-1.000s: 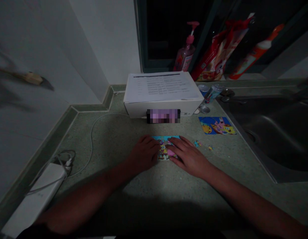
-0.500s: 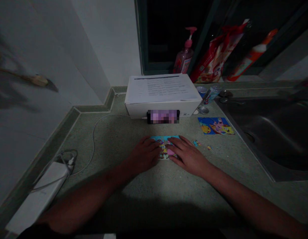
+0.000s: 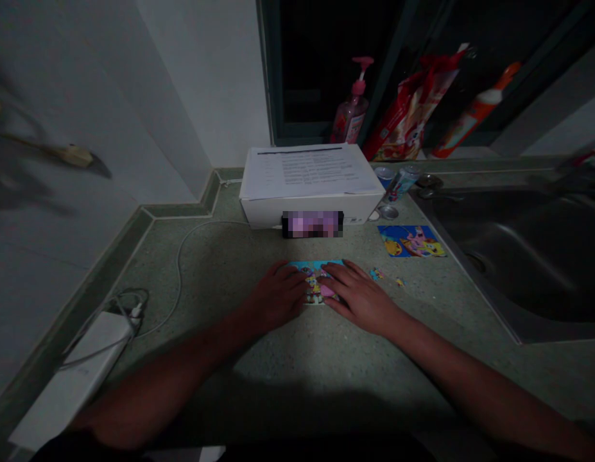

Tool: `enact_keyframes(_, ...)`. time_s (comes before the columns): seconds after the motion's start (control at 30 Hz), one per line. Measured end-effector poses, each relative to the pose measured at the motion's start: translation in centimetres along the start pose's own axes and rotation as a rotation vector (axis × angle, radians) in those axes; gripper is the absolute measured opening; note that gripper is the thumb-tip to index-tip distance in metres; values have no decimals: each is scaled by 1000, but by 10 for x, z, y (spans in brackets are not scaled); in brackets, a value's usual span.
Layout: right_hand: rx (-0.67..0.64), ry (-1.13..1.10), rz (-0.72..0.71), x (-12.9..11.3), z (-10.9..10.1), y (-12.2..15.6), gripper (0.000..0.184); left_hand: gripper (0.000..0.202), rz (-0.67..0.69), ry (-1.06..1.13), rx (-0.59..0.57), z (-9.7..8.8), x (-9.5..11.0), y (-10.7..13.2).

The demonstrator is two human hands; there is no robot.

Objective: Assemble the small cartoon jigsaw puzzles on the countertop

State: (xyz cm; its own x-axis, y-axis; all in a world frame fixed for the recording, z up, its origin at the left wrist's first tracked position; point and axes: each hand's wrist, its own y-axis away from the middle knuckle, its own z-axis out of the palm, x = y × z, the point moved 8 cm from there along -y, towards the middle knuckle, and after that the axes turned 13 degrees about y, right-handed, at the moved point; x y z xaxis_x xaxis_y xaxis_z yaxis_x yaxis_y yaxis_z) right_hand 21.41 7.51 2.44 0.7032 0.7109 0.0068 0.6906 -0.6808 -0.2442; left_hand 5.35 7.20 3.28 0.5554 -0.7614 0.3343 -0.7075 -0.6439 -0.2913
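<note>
Only the view has shifted slightly | left hand (image 3: 282, 294), right hand (image 3: 362, 296): fingers loosely spread, no visible grip, resting on jigsaw (image 3: 314, 286) | jigsaw flat on tabletop (image 3: 301, 366) | even, light pressure should suit

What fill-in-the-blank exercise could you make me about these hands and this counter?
Of the left hand and right hand, both on a bright picture, the nearer to the loose pieces is the ____. Printed paper lies on the white ____. The metal ____ is set into the counter.

Missing words: right; box; sink.
</note>
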Motion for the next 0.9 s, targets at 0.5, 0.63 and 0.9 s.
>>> enact_keyframes(0.5, -26, 28, 1, 1, 3, -1, 36, 16, 3, 26, 63, 2, -6, 3)
enact_keyframes(0.63, -9, 23, 0, 1, 3, 0, 36, 21, 34, 34, 39, 3, -5, 3)
enact_keyframes(0.9, 2, 15, 8, 1, 2, 0, 37, 22, 44, 29, 15, 3, -1, 4)
